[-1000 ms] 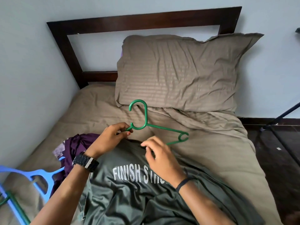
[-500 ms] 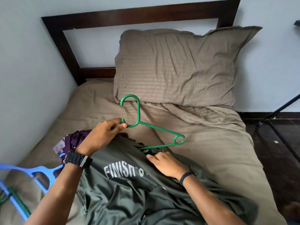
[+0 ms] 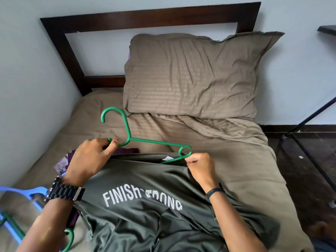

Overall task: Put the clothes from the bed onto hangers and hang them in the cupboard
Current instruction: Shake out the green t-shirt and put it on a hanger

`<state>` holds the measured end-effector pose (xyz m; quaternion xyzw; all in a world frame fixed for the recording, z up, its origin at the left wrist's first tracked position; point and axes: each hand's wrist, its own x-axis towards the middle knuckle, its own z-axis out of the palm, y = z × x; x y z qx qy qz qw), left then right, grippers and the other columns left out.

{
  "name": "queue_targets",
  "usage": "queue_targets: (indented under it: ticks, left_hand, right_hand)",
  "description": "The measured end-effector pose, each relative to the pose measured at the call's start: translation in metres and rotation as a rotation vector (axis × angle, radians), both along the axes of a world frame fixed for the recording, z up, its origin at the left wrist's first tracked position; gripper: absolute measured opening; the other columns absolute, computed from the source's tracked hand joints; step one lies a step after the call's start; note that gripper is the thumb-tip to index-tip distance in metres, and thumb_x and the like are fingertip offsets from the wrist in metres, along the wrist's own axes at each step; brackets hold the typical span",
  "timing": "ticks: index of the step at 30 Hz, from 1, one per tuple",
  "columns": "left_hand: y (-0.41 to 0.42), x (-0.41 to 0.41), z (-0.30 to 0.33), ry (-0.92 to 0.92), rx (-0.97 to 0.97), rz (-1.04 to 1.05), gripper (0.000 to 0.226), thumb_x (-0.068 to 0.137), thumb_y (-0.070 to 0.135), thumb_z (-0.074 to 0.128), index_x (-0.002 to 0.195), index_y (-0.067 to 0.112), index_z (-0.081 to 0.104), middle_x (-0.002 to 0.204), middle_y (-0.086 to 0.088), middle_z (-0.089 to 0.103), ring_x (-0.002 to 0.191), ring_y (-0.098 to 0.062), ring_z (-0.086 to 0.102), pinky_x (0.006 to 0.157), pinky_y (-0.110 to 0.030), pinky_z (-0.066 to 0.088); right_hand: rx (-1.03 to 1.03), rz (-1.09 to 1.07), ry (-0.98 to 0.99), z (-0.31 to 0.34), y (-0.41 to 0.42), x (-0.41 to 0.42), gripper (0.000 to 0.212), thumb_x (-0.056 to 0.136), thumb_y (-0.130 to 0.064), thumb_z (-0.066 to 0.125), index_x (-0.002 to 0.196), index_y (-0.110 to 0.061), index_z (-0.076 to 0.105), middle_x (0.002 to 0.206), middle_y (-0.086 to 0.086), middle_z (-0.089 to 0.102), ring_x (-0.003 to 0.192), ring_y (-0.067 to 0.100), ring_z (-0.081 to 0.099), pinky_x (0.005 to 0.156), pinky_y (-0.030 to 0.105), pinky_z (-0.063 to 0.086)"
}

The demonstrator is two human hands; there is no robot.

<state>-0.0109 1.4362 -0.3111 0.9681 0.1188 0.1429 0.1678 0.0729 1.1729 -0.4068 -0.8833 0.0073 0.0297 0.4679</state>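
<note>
A dark green T-shirt (image 3: 154, 215) with white lettering lies on the bed (image 3: 236, 170), collar toward the pillow. A green plastic hanger (image 3: 145, 140) sits at the collar, hook pointing up and left. My left hand (image 3: 89, 159) grips the hanger's left arm near the neck. My right hand (image 3: 200, 166) pinches the shirt's shoulder fabric at the hanger's right end, which is tucked into the collar. A purple garment (image 3: 67, 160) lies partly under the shirt at the left.
A blue hanger (image 3: 27, 195) and another green hanger (image 3: 70, 239) lie at the bed's lower left. A brown pillow (image 3: 196, 75) leans on the dark wooden headboard (image 3: 145, 15). Wall runs along the left; dark floor and black rods are at the right.
My right hand moved from flat on the shirt up to the collar's right side and took hold of the fabric by the hanger's end. The hanger's lower bar went into the collar.
</note>
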Motion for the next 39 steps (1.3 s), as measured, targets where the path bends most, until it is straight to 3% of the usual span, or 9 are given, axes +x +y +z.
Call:
queue_targets:
  ticks: [6, 12, 14, 21, 24, 26, 30, 35, 39]
  left_hand:
    - [-0.005, -0.009, 0.013, -0.002, 0.003, -0.003, 0.054, 0.094, 0.024, 0.053, 0.047, 0.021, 0.028, 0.042, -0.003, 0.031, 0.05, -0.03, 0.033, 0.053, -0.039, 0.024]
    - [-0.01, -0.01, 0.02, -0.019, -0.05, -0.088, 0.056, 0.093, 0.021, 0.053, 0.041, 0.026, 0.035, 0.038, 0.001, 0.031, 0.05, -0.026, 0.028, 0.049, -0.03, 0.027]
    - [-0.013, -0.008, 0.022, -0.044, -0.062, -0.072, 0.057, 0.094, 0.019, 0.055, 0.043, 0.023, 0.028, 0.039, 0.002, 0.028, 0.051, -0.028, 0.027, 0.051, -0.037, 0.025]
    - [-0.043, 0.003, 0.022, -0.076, 0.001, -0.107, 0.047, 0.094, 0.041, 0.049, 0.053, 0.021, 0.037, 0.056, -0.009, 0.048, 0.072, -0.039, 0.055, 0.059, -0.036, 0.035]
    - [-0.061, 0.01, 0.021, -0.129, -0.015, -0.155, 0.049, 0.094, 0.042, 0.047, 0.053, 0.02, 0.033, 0.058, -0.013, 0.05, 0.069, -0.039, 0.054, 0.058, -0.034, 0.03]
    - [-0.066, 0.013, 0.025, -0.158, -0.046, -0.14, 0.049, 0.095, 0.041, 0.046, 0.053, 0.019, 0.032, 0.053, -0.007, 0.043, 0.063, -0.037, 0.049, 0.058, -0.034, 0.028]
    - [-0.061, 0.013, 0.038, -0.234, -0.144, -0.127, 0.049, 0.096, 0.04, 0.045, 0.055, 0.015, 0.036, 0.049, 0.0, 0.038, 0.05, -0.019, 0.038, 0.054, -0.038, 0.026]
    - [-0.058, 0.013, 0.059, -0.296, -0.212, -0.148, 0.05, 0.097, 0.041, 0.043, 0.06, 0.008, 0.05, 0.053, 0.0, 0.047, 0.055, -0.016, 0.045, 0.059, -0.035, 0.037]
    - [-0.061, 0.018, 0.077, -0.354, -0.188, -0.155, 0.052, 0.096, 0.043, 0.043, 0.063, 0.004, 0.053, 0.056, -0.004, 0.05, 0.057, -0.018, 0.046, 0.058, -0.03, 0.037]
  right_hand:
    - [-0.02, 0.005, -0.022, 0.008, -0.004, 0.011, 0.019, 0.076, 0.001, 0.059, 0.073, -0.008, 0.076, 0.078, 0.009, 0.074, 0.078, 0.018, 0.069, 0.067, 0.018, 0.044]
    - [-0.044, 0.013, -0.122, 0.036, -0.015, 0.015, 0.026, 0.075, 0.003, 0.056, 0.072, -0.013, 0.076, 0.077, 0.003, 0.075, 0.076, 0.013, 0.069, 0.068, 0.016, 0.047]
    - [-0.08, 0.036, -0.2, 0.047, -0.017, 0.015, 0.027, 0.074, 0.004, 0.054, 0.072, -0.012, 0.076, 0.077, 0.003, 0.074, 0.074, 0.012, 0.068, 0.066, 0.014, 0.046]
    - [-0.122, 0.207, -0.402, 0.072, -0.022, 0.017, 0.027, 0.068, 0.011, 0.059, 0.083, -0.012, 0.066, 0.078, -0.015, 0.042, 0.067, 0.0, 0.044, 0.065, 0.011, 0.032]
    - [-0.082, 0.245, -0.332, 0.081, -0.022, 0.014, 0.026, 0.071, 0.005, 0.064, 0.086, -0.016, 0.063, 0.076, -0.012, 0.046, 0.067, 0.004, 0.046, 0.064, 0.013, 0.038]
    - [0.1, 0.291, -0.255, 0.089, -0.023, 0.01, 0.025, 0.076, 0.006, 0.064, 0.086, -0.018, 0.062, 0.076, -0.006, 0.054, 0.065, 0.01, 0.052, 0.062, 0.013, 0.042]
    - [0.865, 0.298, -0.032, 0.111, -0.041, 0.007, 0.016, 0.088, 0.006, 0.053, 0.092, -0.006, 0.062, 0.078, 0.008, 0.064, 0.074, 0.02, 0.068, 0.071, 0.024, 0.056]
    - [0.159, 0.26, -0.383, 0.131, -0.061, 0.014, 0.024, 0.086, 0.0, 0.057, 0.089, -0.021, 0.066, 0.09, -0.006, 0.066, 0.089, 0.011, 0.061, 0.081, 0.015, 0.045]
    - [-0.049, 0.391, -0.441, 0.146, -0.067, 0.014, 0.015, 0.087, -0.005, 0.063, 0.097, -0.014, 0.069, 0.091, -0.002, 0.063, 0.086, 0.013, 0.06, 0.08, 0.016, 0.043]
